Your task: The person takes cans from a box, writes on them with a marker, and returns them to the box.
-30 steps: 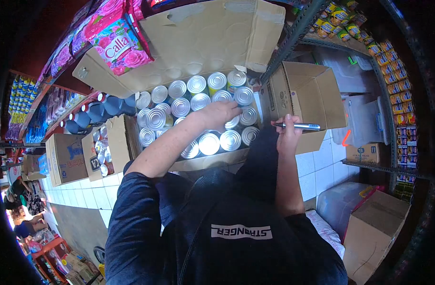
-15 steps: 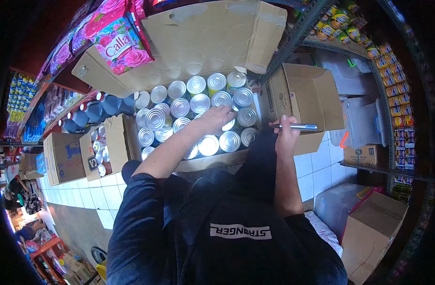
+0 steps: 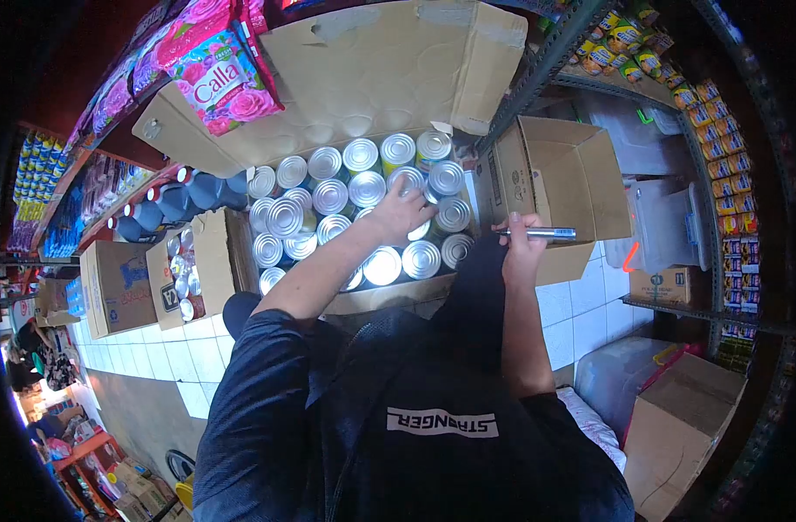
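My left hand point(image 3: 401, 215) reaches into the open cardboard box point(image 3: 433, 289). Its fingers are spread over the tin cans, with fingertips at the lid of one tin can point(image 3: 407, 181); whether they press on it I cannot tell. Several silver-lidded cans stand upright and close together around the hand, such as the can point(image 3: 367, 189) to its left and the can point(image 3: 421, 259) nearer my body. My right hand point(image 3: 524, 247) is closed around a marker pen point(image 3: 550, 232), held level to the right of the box. The forearm hides some of the cans.
An open cardboard carton point(image 3: 581, 187) stands to the right, against a metal shelf post point(image 3: 546, 74). At left are a carton of cans point(image 3: 202, 270) and dark bottles point(image 3: 173, 202). A pink Calla pack point(image 3: 228, 87) hangs over the box flap point(image 3: 354, 70).
My left hand has shifted slightly and its fingers have spread further over the can lid. The right hand, still around the marker pen, has barely moved.
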Tool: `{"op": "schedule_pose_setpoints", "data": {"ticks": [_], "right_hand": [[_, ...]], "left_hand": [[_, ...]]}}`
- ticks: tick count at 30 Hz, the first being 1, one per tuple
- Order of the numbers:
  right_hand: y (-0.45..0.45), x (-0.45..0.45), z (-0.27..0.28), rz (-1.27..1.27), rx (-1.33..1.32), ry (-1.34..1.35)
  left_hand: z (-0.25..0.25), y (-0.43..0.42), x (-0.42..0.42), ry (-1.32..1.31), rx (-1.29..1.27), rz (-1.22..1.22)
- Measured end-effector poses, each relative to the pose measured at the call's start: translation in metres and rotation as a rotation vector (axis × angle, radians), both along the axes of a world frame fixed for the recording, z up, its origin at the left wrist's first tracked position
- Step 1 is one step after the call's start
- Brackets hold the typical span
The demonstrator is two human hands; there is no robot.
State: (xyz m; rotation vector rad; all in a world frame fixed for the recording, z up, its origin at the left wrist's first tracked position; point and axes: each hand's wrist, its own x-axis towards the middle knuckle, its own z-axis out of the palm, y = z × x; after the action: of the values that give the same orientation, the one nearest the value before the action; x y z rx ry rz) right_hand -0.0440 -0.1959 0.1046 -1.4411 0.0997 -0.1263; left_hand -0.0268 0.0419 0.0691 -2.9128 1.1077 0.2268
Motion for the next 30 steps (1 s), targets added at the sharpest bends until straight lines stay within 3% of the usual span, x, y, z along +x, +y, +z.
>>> {"op": "schedule_pose_setpoints", "data": {"ticks": [6, 10, 14, 23, 27, 30], "right_hand": [[0.001, -0.002, 0.003, 0.002, -0.026, 0.004], [0.001, 0.000, -0.005, 0.017, -0.027, -0.038], [0.000, -0.001, -0.007, 0.022, -0.073, -0.039], [0.002, -0.003, -0.004, 0.043, -0.081, -0.017], [0.000, -0.004, -0.007, 0.049, -0.079, -0.020], [0.001, -0.002, -0.006, 0.044, -0.051, -0.028]], "left_hand": [[-0.013, 0.009, -0.019, -0.092, -0.049, 0.052], [-0.007, 0.010, -0.009, -0.012, -0.107, -0.003], [0.000, 0.002, 0.001, 0.093, -0.003, -0.020], [-0.016, 0.008, -0.021, -0.053, -0.038, 0.111], [-0.014, 0.005, -0.014, 0.004, -0.059, 0.097], [0.002, -0.001, -0.001, 0.200, 0.018, 0.110]]}}
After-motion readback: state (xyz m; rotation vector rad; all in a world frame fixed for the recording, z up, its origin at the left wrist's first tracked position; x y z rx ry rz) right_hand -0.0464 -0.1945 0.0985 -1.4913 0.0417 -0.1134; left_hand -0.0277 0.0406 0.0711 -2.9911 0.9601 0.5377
